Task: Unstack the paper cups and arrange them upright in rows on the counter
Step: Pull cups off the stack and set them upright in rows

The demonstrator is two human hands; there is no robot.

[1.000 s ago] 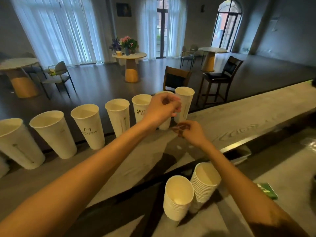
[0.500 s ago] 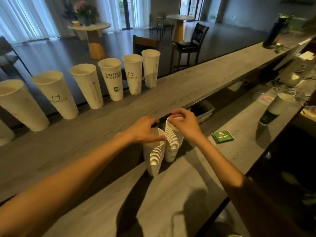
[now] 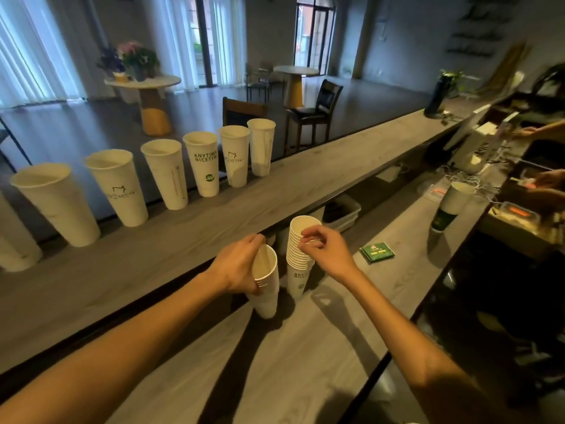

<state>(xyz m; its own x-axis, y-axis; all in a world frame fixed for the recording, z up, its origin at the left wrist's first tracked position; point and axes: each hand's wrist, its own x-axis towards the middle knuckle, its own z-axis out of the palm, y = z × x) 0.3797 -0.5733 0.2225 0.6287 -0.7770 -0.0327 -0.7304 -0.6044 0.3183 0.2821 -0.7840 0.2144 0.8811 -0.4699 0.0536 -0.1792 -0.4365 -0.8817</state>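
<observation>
Left hand (image 3: 237, 267) curled round short cup stack (image 3: 266, 286), fingers over rim. Right hand (image 3: 324, 250) pinching rim of taller stack (image 3: 301, 255), just beside. Beyond fingertips, on raised counter (image 3: 336, 169): row of upright cups (image 3: 203, 163). Right of fingers: green packet (image 3: 376, 252).

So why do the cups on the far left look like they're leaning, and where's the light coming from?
Head view: the wide-angle lens bends the edges, so the left cups look splayed outward. Daylight comes from the curtained windows; both forearms cast dark shadows on the lower counter. The person's hands at far right are blurred.
</observation>
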